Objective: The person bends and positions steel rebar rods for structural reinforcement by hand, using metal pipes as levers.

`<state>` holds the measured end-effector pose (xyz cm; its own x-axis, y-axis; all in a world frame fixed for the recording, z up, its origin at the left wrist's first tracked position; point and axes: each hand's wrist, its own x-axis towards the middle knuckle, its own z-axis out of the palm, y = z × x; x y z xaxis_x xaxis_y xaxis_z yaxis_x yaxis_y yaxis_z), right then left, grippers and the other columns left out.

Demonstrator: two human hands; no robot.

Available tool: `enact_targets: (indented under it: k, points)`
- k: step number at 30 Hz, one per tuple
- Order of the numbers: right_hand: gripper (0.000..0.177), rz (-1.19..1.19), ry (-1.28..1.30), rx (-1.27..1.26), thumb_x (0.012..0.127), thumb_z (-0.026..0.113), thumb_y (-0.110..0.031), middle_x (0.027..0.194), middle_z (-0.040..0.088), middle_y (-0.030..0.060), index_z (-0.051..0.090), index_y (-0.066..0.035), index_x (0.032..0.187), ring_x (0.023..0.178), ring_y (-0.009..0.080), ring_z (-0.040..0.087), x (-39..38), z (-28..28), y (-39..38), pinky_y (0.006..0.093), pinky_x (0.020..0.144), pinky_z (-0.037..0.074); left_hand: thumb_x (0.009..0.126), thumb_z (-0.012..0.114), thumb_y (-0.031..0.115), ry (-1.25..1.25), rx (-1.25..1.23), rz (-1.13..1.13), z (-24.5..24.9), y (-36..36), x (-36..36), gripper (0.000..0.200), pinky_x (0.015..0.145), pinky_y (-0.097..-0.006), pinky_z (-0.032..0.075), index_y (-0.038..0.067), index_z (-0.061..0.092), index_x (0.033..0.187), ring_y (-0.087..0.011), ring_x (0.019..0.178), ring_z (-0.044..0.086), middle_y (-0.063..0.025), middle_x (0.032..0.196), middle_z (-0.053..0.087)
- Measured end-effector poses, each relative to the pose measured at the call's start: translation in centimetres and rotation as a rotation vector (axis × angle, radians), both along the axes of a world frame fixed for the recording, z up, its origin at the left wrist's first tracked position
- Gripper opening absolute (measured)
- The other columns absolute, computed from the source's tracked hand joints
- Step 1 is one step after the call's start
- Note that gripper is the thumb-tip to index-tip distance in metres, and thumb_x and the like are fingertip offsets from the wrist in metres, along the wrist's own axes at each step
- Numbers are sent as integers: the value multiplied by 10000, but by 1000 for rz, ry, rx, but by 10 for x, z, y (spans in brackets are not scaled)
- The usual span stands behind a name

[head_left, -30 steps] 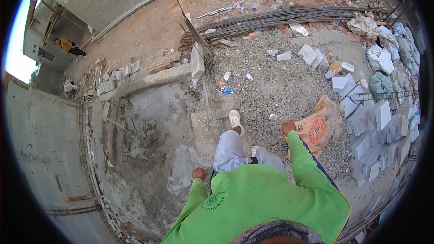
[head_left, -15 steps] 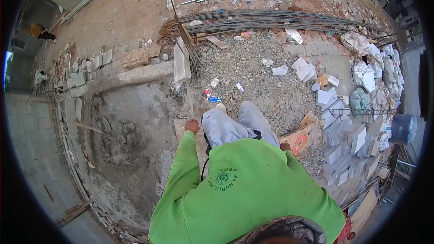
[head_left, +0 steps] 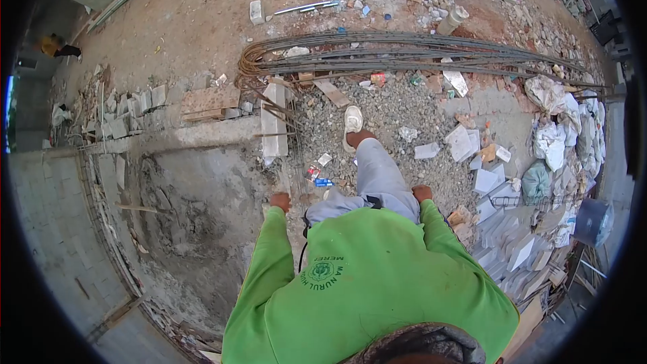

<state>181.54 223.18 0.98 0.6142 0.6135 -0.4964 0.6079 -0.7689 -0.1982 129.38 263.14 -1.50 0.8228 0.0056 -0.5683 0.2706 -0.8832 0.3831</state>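
The blue packet (head_left: 324,182) lies on the gravel (head_left: 397,108) near your left hand (head_left: 280,201); a brown scrap (head_left: 460,217) lies near your right hand (head_left: 422,193). Both look curled, but I cannot tell whether either holds anything. Best tread flat over the loose gravel, clear of the thin rods (head_left: 275,135) at the pale block (head_left: 274,148); steel bars (head_left: 404,39) lie beyond.
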Motion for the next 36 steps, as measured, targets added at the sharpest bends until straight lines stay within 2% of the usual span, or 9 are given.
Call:
enact_targets:
  k: [1,6,11,14,17,22,24,25,36]
  points:
    - [240,206,-15,-183,804,669,-308,969,756,111,774,-152,954,893,307,726,19,12,21,468,785,579,874,566,269,374,-50,-48,60,0,35,105,660,-480,515,191,587,941,-241,867,648,-44,892,591]
    - [198,311,74,-364,828,611,-241,865,712,115,723,-91,893,759,267,669,116,85,110,409,646,539,760,762,466,342,-565,1046,61,11,71,325,709,-438,552,166,740,882,-282,858,692,-67,951,688]
    - [179,-818,558,184,942,497,-95,697,649,101,653,-65,1026,470,199,577,244,108,215,358,400,470,872,673,250,70,-905,2012,165,98,226,194,483,-379,501,62,688,918,-234,647,699,-75,889,722]
    - [184,-884,524,298,962,486,-102,692,644,90,647,-58,1040,463,181,566,282,162,301,341,407,468,878,606,190,-279,-795,1713,126,143,265,179,426,-331,443,52,688,960,-194,610,679,-71,849,701]
    - [175,-818,522,344,972,504,-122,697,646,91,646,-57,1052,458,171,557,304,174,360,330,418,470,868,581,181,-123,-741,2033,183,203,346,221,430,-326,430,26,684,987,-195,609,673,-83,827,693]
    - [126,-721,476,306,935,589,-172,700,659,72,656,-69,961,491,189,580,336,122,400,373,459,497,840,636,269,-160,-640,1416,70,270,363,237,522,-382,489,73,717,947,-226,681,684,-81,866,697]
    - [144,837,-155,-94,874,634,-236,758,709,63,669,-96,886,608,250,655,378,78,376,457,560,535,822,674,317,-83,-341,938,38,299,367,244,578,-413,523,101,735,918,-240,736,693,-77,900,705]
    - [217,695,-39,-267,810,666,-324,844,732,63,705,-124,884,749,288,683,381,82,385,473,659,543,797,707,374,72,86,398,44,310,377,264,638,-437,545,134,750,897,-253,797,697,-73,939,709]
    - [316,872,3,-297,846,614,-344,988,745,139,755,-128,1028,892,350,717,490,95,616,514,780,562,705,768,437,68,99,933,24,413,429,300,665,-478,514,159,711,800,-312,874,664,-89,885,663]
